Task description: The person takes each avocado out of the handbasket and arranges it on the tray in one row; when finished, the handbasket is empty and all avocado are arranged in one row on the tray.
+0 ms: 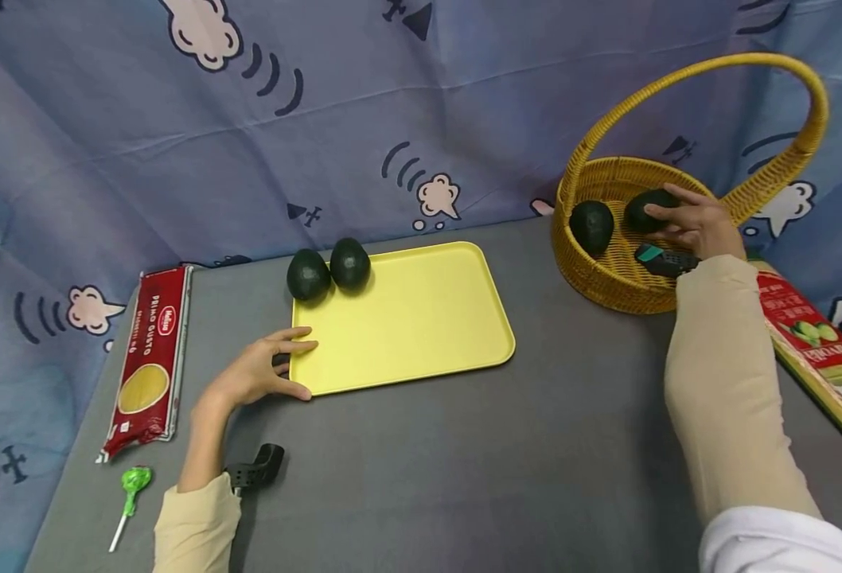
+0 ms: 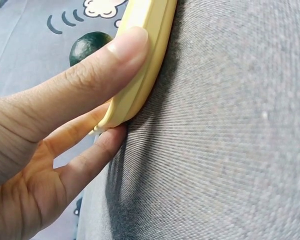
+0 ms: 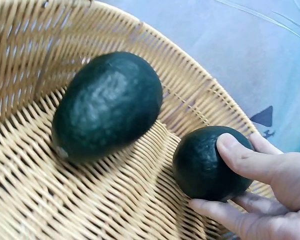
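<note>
My left hand (image 1: 252, 372) grips the yellow tray (image 1: 414, 318) at its near left corner; in the left wrist view the thumb lies over the rim and fingertips touch the corner's outer side. Two dark green avocados, a left one (image 1: 309, 276) and a right one (image 1: 350, 266), sit at the tray's far left corner. Inside the wicker basket (image 1: 593, 282), my right hand (image 1: 707, 224) holds another avocado (image 3: 205, 165) between thumb and fingers. One more avocado (image 3: 107, 107) lies beside it on the woven bottom, apart from the hand.
A red spaghetti packet (image 1: 150, 350) and a green lollipop (image 1: 134, 481) lie on the grey table at the left. A red and green bag (image 1: 815, 334) lies right of the basket, whose tall handle (image 1: 693, 72) arches above. Patterned blue cloth (image 1: 364, 143) hangs behind.
</note>
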Demonstrator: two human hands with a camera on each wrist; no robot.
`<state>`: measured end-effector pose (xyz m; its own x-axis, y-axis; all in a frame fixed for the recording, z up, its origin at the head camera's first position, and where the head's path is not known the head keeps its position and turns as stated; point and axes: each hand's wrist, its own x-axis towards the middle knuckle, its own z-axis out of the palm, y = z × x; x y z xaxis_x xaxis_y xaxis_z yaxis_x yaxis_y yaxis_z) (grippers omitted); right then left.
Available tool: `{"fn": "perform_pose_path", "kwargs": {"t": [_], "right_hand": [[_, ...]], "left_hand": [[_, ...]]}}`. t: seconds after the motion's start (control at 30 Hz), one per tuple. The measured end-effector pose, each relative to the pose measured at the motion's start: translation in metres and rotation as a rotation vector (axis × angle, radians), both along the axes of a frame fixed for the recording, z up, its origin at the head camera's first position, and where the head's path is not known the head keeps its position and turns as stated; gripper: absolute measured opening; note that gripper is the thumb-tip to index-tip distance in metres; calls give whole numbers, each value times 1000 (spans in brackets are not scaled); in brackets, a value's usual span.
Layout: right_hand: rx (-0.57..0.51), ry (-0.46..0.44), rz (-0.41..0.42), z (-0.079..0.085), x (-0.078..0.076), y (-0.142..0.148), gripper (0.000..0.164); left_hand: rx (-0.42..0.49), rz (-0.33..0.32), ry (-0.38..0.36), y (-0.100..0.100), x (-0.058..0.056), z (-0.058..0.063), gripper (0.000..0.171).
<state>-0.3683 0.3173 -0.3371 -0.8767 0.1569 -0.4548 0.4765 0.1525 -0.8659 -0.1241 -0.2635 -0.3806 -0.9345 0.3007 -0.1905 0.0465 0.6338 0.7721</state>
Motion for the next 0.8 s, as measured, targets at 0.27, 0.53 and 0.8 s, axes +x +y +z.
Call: {"fn": "perform_pose_path", "kwargs": {"t": [0.27,0.53,0.8], "right_hand": [[-22,10,46,4,12,13,87],[24,18,171,5,18,18,88],[34,19,200,9,27,20,82]], "left_hand": [[1,-8,1,1,0,0,75],[-16,-21,8,1,1,1,75],[-33,-20,12,4,3,5,75]]}}
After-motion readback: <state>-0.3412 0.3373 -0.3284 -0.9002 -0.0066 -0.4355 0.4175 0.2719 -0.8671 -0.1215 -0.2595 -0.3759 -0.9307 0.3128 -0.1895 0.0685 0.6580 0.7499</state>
